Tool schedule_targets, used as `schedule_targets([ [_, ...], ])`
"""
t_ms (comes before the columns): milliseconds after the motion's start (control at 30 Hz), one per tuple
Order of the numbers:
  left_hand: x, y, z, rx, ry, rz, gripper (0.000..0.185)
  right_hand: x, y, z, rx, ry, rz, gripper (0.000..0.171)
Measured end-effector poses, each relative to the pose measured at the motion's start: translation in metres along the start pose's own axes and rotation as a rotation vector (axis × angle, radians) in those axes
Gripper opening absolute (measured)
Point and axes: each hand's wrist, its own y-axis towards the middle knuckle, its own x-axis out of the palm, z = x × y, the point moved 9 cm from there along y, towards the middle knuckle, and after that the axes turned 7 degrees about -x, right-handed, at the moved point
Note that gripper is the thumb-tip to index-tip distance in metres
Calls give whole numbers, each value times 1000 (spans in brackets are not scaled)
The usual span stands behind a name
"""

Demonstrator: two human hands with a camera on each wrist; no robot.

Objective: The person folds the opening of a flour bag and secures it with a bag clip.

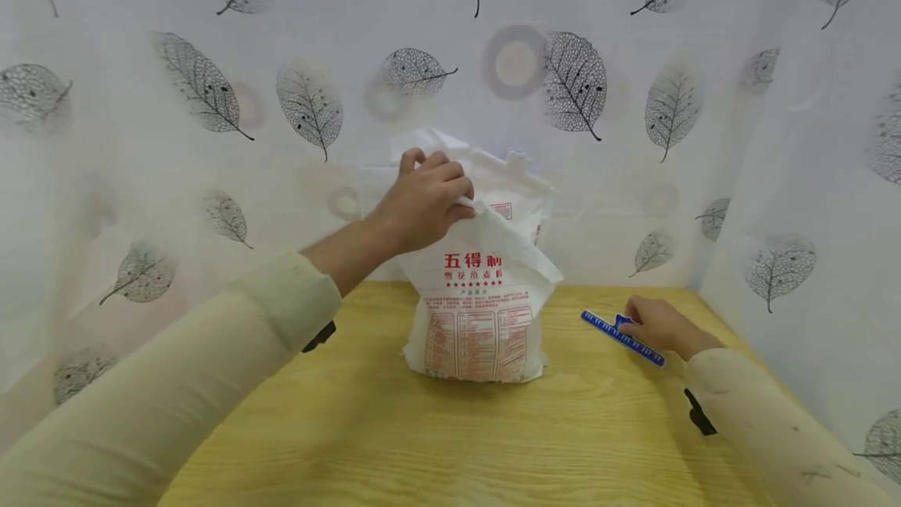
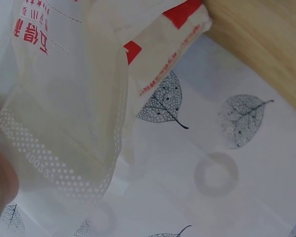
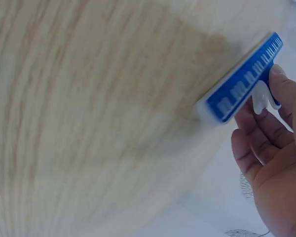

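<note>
Standing mid-table [image 1: 366,429]: white flour bag [image 1: 482,311], its top gripped by the left hand [image 1: 422,202]; right of the bag, the right hand [image 1: 658,325] pinches a blue sealing clip [image 1: 622,339]. Left wrist: bag fabric close-up, fingers barely visible. Right wrist: fingers [image 3: 266,128] curled around the clip.

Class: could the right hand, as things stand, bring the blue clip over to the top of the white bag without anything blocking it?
Probably yes. The right hand already holds the blue clip, and only bare table lies between it and the white bag. The left hand grips the bag's top, which may crowd it.
</note>
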Motion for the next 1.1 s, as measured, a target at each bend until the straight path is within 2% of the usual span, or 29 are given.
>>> schedule_targets([
  [100,1,-1,-1,0,1,2,19,-8,0,-9,-57,-2,34,24],
  [233,3,-1,-1,1,14,-1,20,-21,1,-21,-137,-45,88,38],
  [367,4,-2,-1,-4,19,-9,19,-40,0,-44,-203,-87,158,32],
  [567,3,-1,1,-14,11,-21,20,-77,-4,-77,-223,-81,297,31],
  [700,3,1,1,-13,13,-17,20,-102,-8,-95,-242,-47,424,28],
  [800,3,2,1,-4,10,-8,19,-114,-10,-107,-262,-8,480,27],
  [900,3,2,2,5,11,0,19,-124,-11,-116,-259,42,505,25],
  [1100,2,3,1,3,25,2,20,-130,-11,-125,-228,140,487,21],
])
